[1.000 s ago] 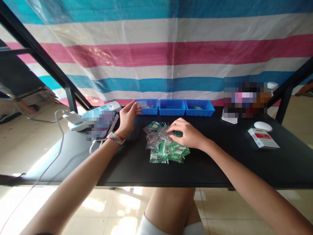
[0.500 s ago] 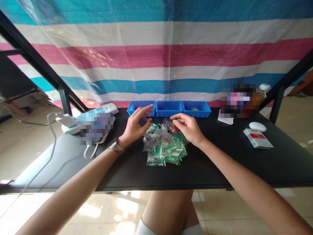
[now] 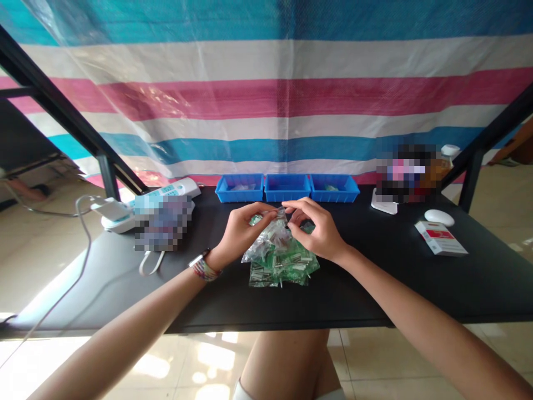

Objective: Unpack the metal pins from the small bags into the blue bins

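Above a pile of small plastic bags (image 3: 283,261), some green and some clear with pale, slim pieces inside, both hands come together. My left hand (image 3: 244,228) is closed, thumb and forefinger pinching the edge of a small clear plastic bag (image 3: 281,211). Just to the right, my right hand (image 3: 316,226) curves around with thumb and forefinger apart; its forefinger tip is beside the bag, and I cannot tell whether it touches. The hands partly cover the back of the pile.
Three blue bins stand behind the pile: the left bin (image 3: 239,195) holds clear plastic, the middle bin (image 3: 287,195), and the right bin (image 3: 335,195) with something greenish. A power strip (image 3: 166,191) with a cable lies left. A small box (image 3: 440,239) and white mouse (image 3: 439,217) lie right.
My left hand has moved right and down from the left bin and closed on the clear bag. My right hand, which held the bag, has spread its thumb and forefinger.
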`<state>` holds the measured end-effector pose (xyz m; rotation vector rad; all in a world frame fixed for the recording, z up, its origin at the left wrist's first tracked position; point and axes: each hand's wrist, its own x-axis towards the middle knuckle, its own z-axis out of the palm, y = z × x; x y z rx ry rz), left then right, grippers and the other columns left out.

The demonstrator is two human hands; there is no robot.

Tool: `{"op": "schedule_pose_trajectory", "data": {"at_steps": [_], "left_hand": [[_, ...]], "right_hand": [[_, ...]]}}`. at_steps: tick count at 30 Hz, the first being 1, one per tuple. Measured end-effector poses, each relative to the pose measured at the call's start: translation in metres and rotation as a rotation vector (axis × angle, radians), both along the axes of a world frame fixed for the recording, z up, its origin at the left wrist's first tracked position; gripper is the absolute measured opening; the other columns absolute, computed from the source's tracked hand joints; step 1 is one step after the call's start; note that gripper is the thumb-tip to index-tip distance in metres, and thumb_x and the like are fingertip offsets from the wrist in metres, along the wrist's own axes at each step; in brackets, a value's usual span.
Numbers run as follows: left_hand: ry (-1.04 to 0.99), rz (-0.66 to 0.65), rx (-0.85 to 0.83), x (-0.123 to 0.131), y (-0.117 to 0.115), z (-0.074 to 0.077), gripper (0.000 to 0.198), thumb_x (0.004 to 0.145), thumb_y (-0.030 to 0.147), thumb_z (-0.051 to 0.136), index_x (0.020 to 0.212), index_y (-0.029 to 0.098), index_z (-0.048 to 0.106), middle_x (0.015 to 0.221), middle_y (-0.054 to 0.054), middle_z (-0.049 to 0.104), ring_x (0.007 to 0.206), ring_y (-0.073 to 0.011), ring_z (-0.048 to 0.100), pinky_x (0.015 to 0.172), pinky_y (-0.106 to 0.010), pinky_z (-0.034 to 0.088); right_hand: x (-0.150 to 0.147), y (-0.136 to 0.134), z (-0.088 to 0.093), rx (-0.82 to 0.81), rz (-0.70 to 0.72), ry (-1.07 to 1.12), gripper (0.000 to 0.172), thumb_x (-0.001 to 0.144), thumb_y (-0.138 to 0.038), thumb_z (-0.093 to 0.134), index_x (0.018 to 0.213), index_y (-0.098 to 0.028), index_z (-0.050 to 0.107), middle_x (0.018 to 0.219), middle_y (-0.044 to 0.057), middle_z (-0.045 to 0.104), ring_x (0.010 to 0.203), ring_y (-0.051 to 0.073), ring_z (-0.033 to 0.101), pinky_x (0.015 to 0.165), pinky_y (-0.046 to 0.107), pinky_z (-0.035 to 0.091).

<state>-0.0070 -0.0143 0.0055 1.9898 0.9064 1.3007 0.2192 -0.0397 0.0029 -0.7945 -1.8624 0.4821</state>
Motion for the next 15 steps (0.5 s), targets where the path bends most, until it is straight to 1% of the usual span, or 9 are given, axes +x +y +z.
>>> {"op": "schedule_pose_trajectory", "data": {"at_steps": [2,3,5,8,10,13,15], "left_hand": [[-0.098,-0.041,-0.109,0.0002,0.0007,0.0018,0.03,0.095,0.045,0.081,0.109,0.018,0.079,0.087,-0.005,0.078,0.079,-0.0181,0.073,0.072,-0.027,0.057],[-0.133,-0.064,-0.152,0.0002,0.0009,0.003,0.033,0.093,0.045,0.082,0.112,0.018,0.078,0.083,-0.004,0.076,0.075,-0.0168,0.071,0.068,-0.025,0.056],[-0.157,-0.109,-0.214,-0.0001,0.001,0.0053,0.035,0.092,0.045,0.083,0.113,0.017,0.077,0.077,-0.002,0.073,0.069,-0.0155,0.069,0.062,-0.024,0.053],[-0.109,-0.158,-0.212,-0.0018,0.0016,0.0054,0.031,0.098,0.045,0.077,0.111,0.017,0.076,0.082,-0.005,0.076,0.073,-0.0178,0.072,0.065,-0.025,0.056],[-0.054,-0.149,-0.097,-0.0036,0.003,0.0028,0.028,0.104,0.042,0.067,0.114,0.017,0.075,0.09,-0.008,0.077,0.081,-0.0199,0.075,0.073,-0.029,0.06],[0.102,-0.058,0.243,-0.007,0.0058,-0.0018,0.026,0.108,0.029,0.058,0.128,0.02,0.073,0.112,-0.011,0.076,0.104,-0.023,0.074,0.093,-0.036,0.062],[0.226,-0.024,0.439,-0.0095,0.0072,-0.0035,0.034,0.107,0.022,0.059,0.14,0.024,0.069,0.129,-0.014,0.071,0.12,-0.0245,0.07,0.104,-0.04,0.059]], "right_hand": [[0.001,-0.0006,-0.0014,0.134,-0.004,-0.09,0.043,0.099,-0.016,0.062,0.139,-0.03,0.069,0.119,0.008,0.07,0.094,0.02,0.071,0.089,0.037,0.063],[0.0015,-0.0005,-0.0022,0.18,-0.006,-0.13,0.043,0.1,-0.015,0.061,0.139,-0.03,0.07,0.121,0.008,0.07,0.098,0.021,0.071,0.092,0.039,0.063],[0.002,-0.0002,-0.0033,0.222,-0.014,-0.169,0.036,0.102,-0.016,0.061,0.131,-0.031,0.075,0.123,0.009,0.07,0.104,0.022,0.072,0.094,0.04,0.063],[0.0009,0.0004,-0.0029,0.173,-0.033,-0.103,0.021,0.104,-0.024,0.062,0.114,-0.029,0.081,0.123,0.01,0.07,0.101,0.022,0.072,0.087,0.04,0.063],[-0.0007,0.0014,-0.0021,0.067,-0.026,-0.016,0.017,0.104,-0.03,0.065,0.108,-0.027,0.081,0.117,0.01,0.074,0.1,0.023,0.072,0.083,0.038,0.063],[-0.0023,0.0047,-0.0017,-0.169,-0.019,0.126,0.018,0.1,-0.039,0.072,0.103,-0.024,0.082,0.102,0.008,0.079,0.092,0.023,0.073,0.077,0.035,0.06],[-0.0023,0.0075,-0.0021,-0.329,0.0,0.215,0.022,0.095,-0.043,0.077,0.101,-0.022,0.082,0.098,0.007,0.081,0.083,0.021,0.072,0.074,0.034,0.058]]}}
